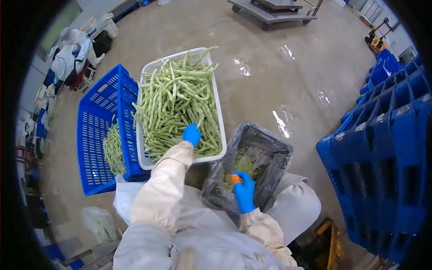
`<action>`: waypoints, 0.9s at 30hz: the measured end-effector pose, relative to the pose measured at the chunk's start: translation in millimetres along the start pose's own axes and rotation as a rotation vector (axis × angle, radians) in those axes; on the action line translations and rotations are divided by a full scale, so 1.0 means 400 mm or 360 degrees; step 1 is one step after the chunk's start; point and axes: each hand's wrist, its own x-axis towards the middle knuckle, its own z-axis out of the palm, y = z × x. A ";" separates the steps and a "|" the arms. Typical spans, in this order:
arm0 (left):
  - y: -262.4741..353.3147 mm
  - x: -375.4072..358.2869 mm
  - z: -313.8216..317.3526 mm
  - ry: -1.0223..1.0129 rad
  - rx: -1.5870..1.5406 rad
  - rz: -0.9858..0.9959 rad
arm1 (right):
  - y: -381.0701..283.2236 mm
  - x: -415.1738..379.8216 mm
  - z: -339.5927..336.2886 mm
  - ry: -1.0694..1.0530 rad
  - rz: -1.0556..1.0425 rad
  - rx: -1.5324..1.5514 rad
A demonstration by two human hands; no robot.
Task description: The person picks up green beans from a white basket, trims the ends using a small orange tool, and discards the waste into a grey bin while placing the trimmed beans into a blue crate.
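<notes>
Long pale green beans (175, 99) are heaped in a white plastic crate (220, 121) in front of me. My left hand (192, 134), in a blue glove, is at the lower right of the heap, fingers closed around the end of a bean. In my right hand (245, 192), also blue-gloved, is a small orange object (235, 178), perhaps a tool's handle; the rest of it is hidden. That hand is over a bin lined with dark plastic (281, 150), which holds green trimmings (252, 166).
A slatted blue crate (96, 135) with more beans (114, 150) stands left of the white one. Blue pallets (382, 148) are stacked at the right. A flat cart (270, 15) is on the wet floor ahead. At upper left, a person (67, 54) sits among crates.
</notes>
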 end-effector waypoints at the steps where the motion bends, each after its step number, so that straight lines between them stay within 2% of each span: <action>1: -0.007 -0.020 -0.054 0.0168 -0.0045 0.0085 | 0.000 -0.001 0.000 -0.0007 0.0046 0.0027; 5: -0.006 -0.179 -0.291 0.0103 0.0174 0.0211 | -0.024 -0.004 -0.005 -0.0065 0.0028 0.0077; 6: -0.008 -0.233 -0.316 0.0225 0.0013 0.0407 | -0.020 -0.001 0.001 -0.0019 -0.0189 0.0076; 7: -0.003 -0.287 -0.343 0.0338 -0.0149 0.0604 | -0.027 -0.001 0.009 -0.0021 -0.0177 0.0093; 8: 0.011 -0.339 -0.365 0.0328 -0.0134 0.0604 | -0.033 0.000 0.015 -0.0062 -0.0200 0.0223; 10: 0.062 -0.435 -0.395 0.0198 -0.0273 0.0942 | -0.058 -0.011 0.016 -0.0105 -0.0222 0.0355; 13: 0.097 -0.523 -0.413 0.0129 -0.0246 0.1062 | -0.117 -0.038 0.000 -0.0302 -0.0144 0.0589; 15: 0.101 -0.550 -0.419 0.0137 -0.0198 0.1087 | -0.130 -0.045 -0.030 -0.0583 -0.0224 0.0292; 19: 0.106 -0.575 -0.436 0.0223 -0.0066 0.1125 | -0.110 -0.051 -0.037 -0.0678 -0.0256 0.0415; 21: 0.111 -0.584 -0.443 0.0269 0.0009 0.1151 | -0.102 -0.048 -0.037 -0.0775 -0.0142 0.0554; 25: 0.112 -0.597 -0.433 0.0283 0.0088 0.1119 | -0.112 -0.051 -0.047 -0.0777 -0.0175 0.0499; 27: 0.093 -0.595 -0.393 0.0293 0.0088 0.1122 | -0.123 -0.053 -0.052 -0.0720 -0.0096 0.0676</action>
